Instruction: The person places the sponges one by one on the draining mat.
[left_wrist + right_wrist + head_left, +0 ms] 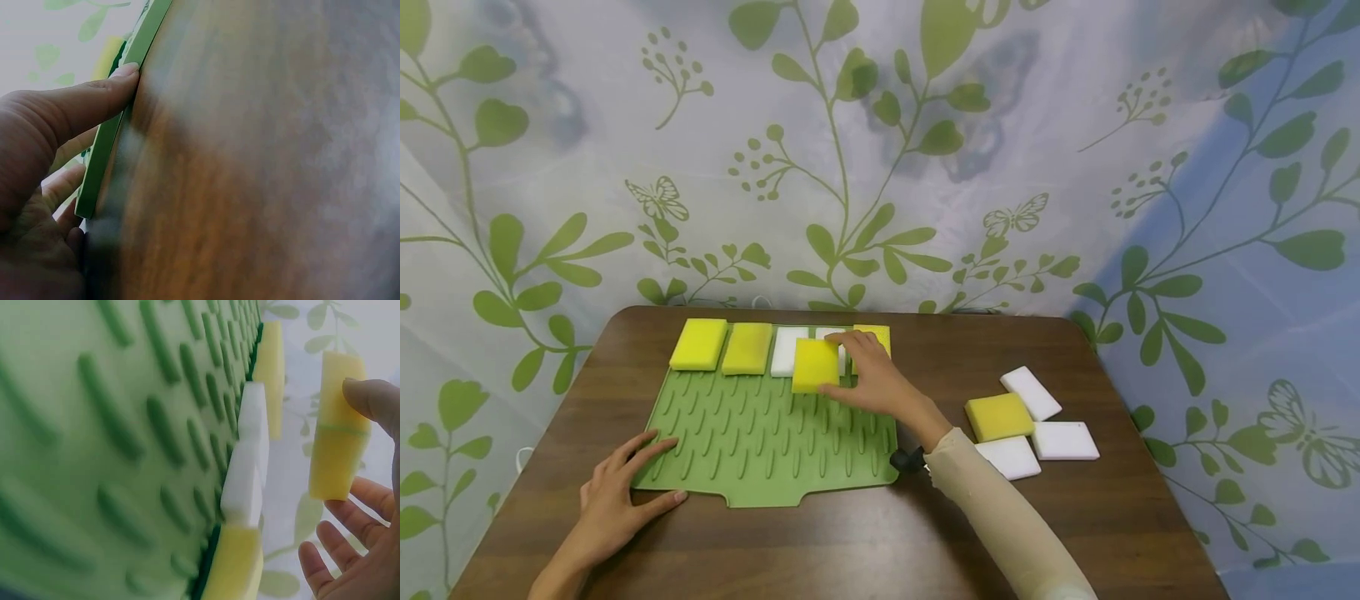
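The right hand (877,379) pinches a yellow sponge (816,365) by opposite edges above the green mat (766,490) on the bench (820,554), a sound hold for something probably light, soft and easily squashed, while the left hand (613,500), fingers extended, touches the mat's near-left corner.

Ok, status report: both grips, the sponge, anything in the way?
Right grip pinches yellow sponge, held above green ridged mat. Left grip touches mat around near-left corner. Possible obstruction: white sponges in far row, partly hidden behind held sponge.
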Demonstrator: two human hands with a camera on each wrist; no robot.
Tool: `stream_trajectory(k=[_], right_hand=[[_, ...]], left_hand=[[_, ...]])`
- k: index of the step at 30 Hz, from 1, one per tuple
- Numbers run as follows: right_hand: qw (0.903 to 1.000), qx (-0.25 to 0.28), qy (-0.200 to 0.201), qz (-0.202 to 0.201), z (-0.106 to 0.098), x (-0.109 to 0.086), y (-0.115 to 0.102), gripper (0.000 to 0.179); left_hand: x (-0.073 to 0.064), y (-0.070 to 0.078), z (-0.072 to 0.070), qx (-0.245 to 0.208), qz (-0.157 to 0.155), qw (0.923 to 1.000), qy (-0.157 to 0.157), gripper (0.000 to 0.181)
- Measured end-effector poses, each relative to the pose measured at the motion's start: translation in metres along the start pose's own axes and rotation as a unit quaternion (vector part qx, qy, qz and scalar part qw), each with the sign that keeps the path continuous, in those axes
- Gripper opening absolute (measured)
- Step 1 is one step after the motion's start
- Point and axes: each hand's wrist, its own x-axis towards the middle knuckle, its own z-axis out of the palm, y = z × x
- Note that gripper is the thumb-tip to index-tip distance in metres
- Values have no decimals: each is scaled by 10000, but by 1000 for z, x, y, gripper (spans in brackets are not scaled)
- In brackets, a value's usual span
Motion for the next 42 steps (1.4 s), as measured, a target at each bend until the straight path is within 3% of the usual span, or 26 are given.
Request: stream_trajectory(k=[8,22,34,42], right_hand=[[9997,-44,-184,-164,22,17,-18,83],[9988,-276,-392,-107,57,39,-54,84],[9933,-1137,-182,-96,97,56,-92,81],[9832,-1826,-61,-47,128,64,-114,82]], left_hand=[[2,1,-1,20,-36,10000,-45,79],[2,-2,1,114,-16,9999,19,80],[2,-3,1,76,14,10000,55,80],[3,-3,2,50,-6,10000,66,78]])
